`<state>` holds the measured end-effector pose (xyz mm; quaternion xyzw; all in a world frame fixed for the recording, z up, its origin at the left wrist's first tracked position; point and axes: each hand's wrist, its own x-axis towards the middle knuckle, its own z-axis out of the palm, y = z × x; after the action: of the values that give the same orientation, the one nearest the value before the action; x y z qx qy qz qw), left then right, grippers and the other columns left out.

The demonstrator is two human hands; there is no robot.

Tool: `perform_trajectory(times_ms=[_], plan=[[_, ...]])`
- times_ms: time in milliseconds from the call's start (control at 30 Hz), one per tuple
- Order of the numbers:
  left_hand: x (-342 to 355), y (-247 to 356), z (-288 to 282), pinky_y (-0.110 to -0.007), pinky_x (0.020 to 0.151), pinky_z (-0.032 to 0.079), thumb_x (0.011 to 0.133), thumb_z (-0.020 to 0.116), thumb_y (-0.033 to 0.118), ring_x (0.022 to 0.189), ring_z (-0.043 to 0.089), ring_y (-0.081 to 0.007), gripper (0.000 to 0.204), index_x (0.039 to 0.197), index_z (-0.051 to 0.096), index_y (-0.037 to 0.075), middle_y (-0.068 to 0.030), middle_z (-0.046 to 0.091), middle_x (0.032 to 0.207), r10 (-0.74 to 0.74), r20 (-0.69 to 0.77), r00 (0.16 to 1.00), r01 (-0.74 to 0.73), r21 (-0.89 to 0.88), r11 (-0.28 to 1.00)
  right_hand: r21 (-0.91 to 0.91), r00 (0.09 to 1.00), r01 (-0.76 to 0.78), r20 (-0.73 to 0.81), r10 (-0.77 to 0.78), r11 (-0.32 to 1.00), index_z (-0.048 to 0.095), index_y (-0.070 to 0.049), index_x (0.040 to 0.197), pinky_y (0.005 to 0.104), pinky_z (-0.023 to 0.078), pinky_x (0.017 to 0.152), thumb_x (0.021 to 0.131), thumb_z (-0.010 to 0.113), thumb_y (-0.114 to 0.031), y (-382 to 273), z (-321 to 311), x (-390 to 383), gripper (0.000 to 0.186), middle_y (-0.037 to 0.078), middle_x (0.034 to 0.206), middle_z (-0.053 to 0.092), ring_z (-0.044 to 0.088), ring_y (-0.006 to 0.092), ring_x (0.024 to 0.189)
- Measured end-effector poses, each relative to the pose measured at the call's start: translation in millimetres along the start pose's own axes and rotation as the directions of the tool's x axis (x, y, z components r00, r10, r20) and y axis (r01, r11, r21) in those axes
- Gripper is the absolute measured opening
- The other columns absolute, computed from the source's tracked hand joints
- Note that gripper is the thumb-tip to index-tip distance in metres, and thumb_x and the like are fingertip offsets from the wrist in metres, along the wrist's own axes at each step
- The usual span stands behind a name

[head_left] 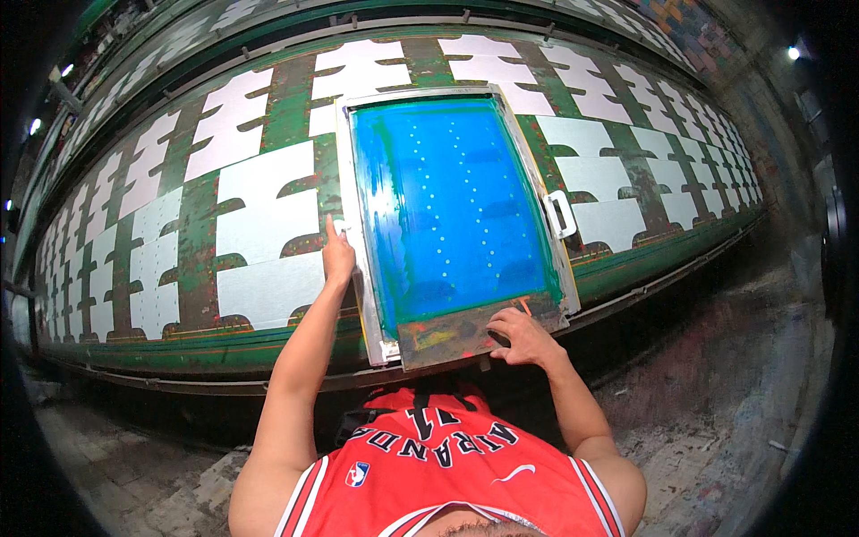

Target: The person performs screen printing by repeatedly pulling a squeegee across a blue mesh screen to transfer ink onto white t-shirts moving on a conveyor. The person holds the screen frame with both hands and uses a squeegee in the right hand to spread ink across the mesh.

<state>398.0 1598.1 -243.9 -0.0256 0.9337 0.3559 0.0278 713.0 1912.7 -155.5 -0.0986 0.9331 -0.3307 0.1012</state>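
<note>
A screen frame [564, 261] with blue dotted mesh [438, 188] and a white side handle [562, 215] lies on a long green printing table. My left hand [338, 255] grips the frame’s left side, index finger extended upward along it, with other fingers partly hidden. Across the frame’s near end is a dark, paint-stained flat piece [438, 336]. My right hand [523, 338] is curled over this piece, thumb low; what exactly its fingers hold is unclear.
Pale cut panels [264, 206] line both sides of the frame in rows on the green table [206, 345]. Another long table with similar panels stands beyond [631, 22]. A metal rail runs along the near edge [653, 289]. A stained floor [689, 376] shows at right.
</note>
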Motion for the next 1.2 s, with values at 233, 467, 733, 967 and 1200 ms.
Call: perform_trajectory(times_ms=[233, 467, 733, 967, 1200], plan=[[1.0, -4.9, -1.0, -0.055, 0.08, 0.05, 0.104, 0.045, 0.017, 0.09, 0.068, -0.0483, 0.054, 0.157, 0.031, 0.02, -0.0319, 0.07, 0.098, 0.068, 0.025, 0.997, -0.067, -0.028, 0.997, -0.282, 0.988, -0.111, -0.132, 0.076, 0.953, 0.065, -0.002, 0.117, 0.0461, 0.046, 0.102, 0.063, 0.069, 0.003, -1.2, 29.7, -16.3, 0.055, 0.015, 0.125, 0.059, 0.055, 0.035, 0.121], [5.0, 6.1, -11.5, -0.054, 0.075, 0.053, 0.1, 0.049, 0.012, 0.081, 0.07, -0.0456, 0.049, 0.147, 0.037, 0.015, -0.0291, 0.07, 0.086, -0.059, 0.113, 0.992, 0.081, -0.2, 0.976, -0.421, 0.999, -0.004, -0.032, -0.01, 0.907, 0.057, -0.005, 0.127, 0.0464, 0.045, 0.103, 0.054, 0.082, 0.001, 3.0, 26.8, -15.4, 0.077, 0.013, 0.13, 0.055, 0.053, 0.035, 0.123], [17.3, 4.0, 2.1, -0.057, 0.085, 0.05, 0.092, 0.048, 0.008, 0.095, 0.066, -0.051, 0.052, 0.143, 0.045, 0.018, -0.034, 0.068, 0.094, -0.044, -0.014, 0.999, 0.044, 0.038, 0.998, -0.328, 0.991, 0.119, 0.093, -0.093, 0.937, 0.061, -0.004, 0.122, 0.0463, 0.047, 0.101, 0.061, 0.075, -0.004, 26.1, 3.2, -0.4, 0.062, 0.014, 0.12, 0.06, 0.056, 0.0352, 0.116], [21.7, -8.3, 14.8, -0.055, 0.09, 0.051, 0.089, 0.049, 0.01, 0.103, 0.067, -0.0465, 0.05, 0.137, 0.056, 0.022, -0.0295, 0.07, 0.106, -0.038, -0.138, 0.99, 0.034, -0.032, 0.999, -0.257, 0.967, 0.249, 0.122, -0.224, 0.934, 0.064, -0.004, 0.118, 0.0455, 0.05, 0.094, 0.069, 0.069, -0.01, 51.2, -18.7, 18.5, 0.05, 0.015, 0.113, 0.066, 0.062, 0.0354, 0.107], [20.8, 5.6, 4.3, -0.044, 0.061, 0.053, 0.088, 0.049, 0.01, 0.067, 0.069, -0.0309, 0.05, 0.136, 0.057, 0.023, -0.0225, 0.07, 0.089, -0.179, -0.031, 0.983, 0.176, -0.077, 0.981, -0.306, 0.966, 0.258, 0.083, -0.245, 0.916, 0.066, -0.005, 0.102, 0.0466, 0.054, 0.081, 0.069, 0.074, -0.013, 50.7, -25.4, 31.2, 0.035, 0.013, 0.097, 0.069, 0.068, 0.0318, 0.093]])
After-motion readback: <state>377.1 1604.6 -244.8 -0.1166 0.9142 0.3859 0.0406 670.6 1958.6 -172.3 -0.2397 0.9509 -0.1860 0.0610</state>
